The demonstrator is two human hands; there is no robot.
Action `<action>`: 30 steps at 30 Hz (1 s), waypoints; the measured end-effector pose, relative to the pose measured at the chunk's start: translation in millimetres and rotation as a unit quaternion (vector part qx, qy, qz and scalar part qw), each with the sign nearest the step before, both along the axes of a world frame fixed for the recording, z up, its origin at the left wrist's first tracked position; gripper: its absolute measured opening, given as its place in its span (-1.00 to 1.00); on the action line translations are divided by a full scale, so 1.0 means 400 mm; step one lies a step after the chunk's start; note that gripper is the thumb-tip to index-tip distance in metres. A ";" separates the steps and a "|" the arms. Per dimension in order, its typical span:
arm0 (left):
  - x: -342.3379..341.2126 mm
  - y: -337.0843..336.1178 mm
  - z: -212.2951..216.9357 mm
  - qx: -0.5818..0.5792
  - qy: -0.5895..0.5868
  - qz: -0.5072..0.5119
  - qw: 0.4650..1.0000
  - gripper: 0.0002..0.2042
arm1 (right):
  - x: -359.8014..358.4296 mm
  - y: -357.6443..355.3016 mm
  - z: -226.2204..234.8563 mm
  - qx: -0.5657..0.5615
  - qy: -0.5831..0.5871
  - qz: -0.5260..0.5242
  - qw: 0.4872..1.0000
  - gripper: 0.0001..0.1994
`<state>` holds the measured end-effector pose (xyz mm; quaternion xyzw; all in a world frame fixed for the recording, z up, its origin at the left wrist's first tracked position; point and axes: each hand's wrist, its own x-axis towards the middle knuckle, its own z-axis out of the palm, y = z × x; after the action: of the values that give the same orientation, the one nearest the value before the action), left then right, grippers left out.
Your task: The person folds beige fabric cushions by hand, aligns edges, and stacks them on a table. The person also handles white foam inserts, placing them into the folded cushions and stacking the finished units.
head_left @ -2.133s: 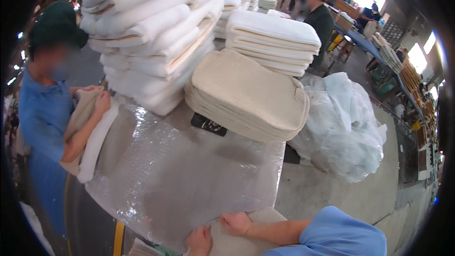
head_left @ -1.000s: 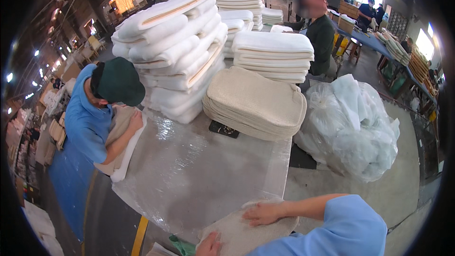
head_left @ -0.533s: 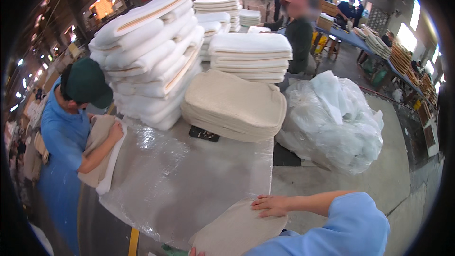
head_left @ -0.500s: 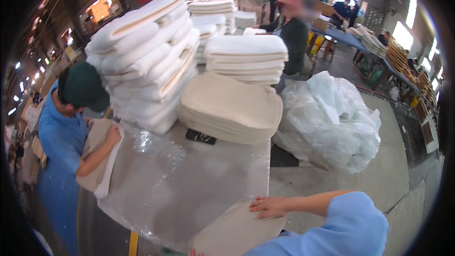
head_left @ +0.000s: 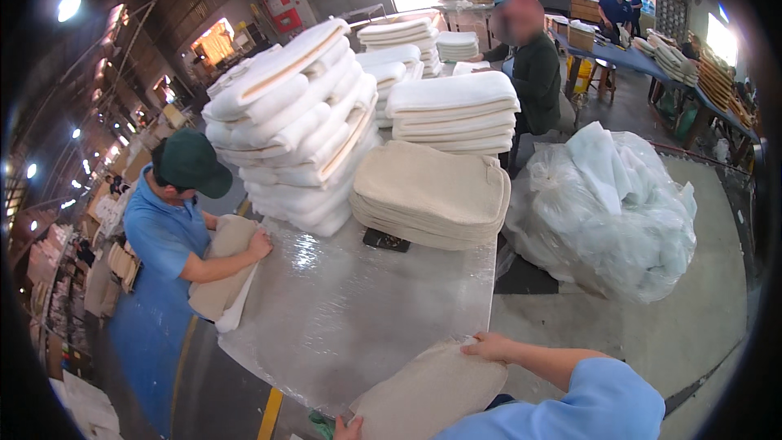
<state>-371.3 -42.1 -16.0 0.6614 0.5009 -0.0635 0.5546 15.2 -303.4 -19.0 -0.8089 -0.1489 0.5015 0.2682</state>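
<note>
Gripping beige fabric [head_left: 432, 391] at its edge, right hand [head_left: 492, 348] no longer flat

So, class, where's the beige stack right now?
In the head view, the beige stack lies at the table's right edge, between the tall white pile and the plastic bag.

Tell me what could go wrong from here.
The tall white stack is uneven, so a bump might topple layers toward the co-worker beside it. The beige piece lies at the near edge of the table, the left hand and right hand at opposite ends; it might slide off if both let go.
</note>
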 end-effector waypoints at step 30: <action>0.074 -0.245 -0.086 0.145 -0.180 0.369 0.900 -0.43 | -0.506 0.171 -0.023 0.277 -0.351 0.507 0.737 -0.06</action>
<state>-341.8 -140.0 -50.4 0.5027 0.6038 0.3391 0.5174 -187.4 -235.0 -28.4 -0.6223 -0.7531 0.1800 0.1145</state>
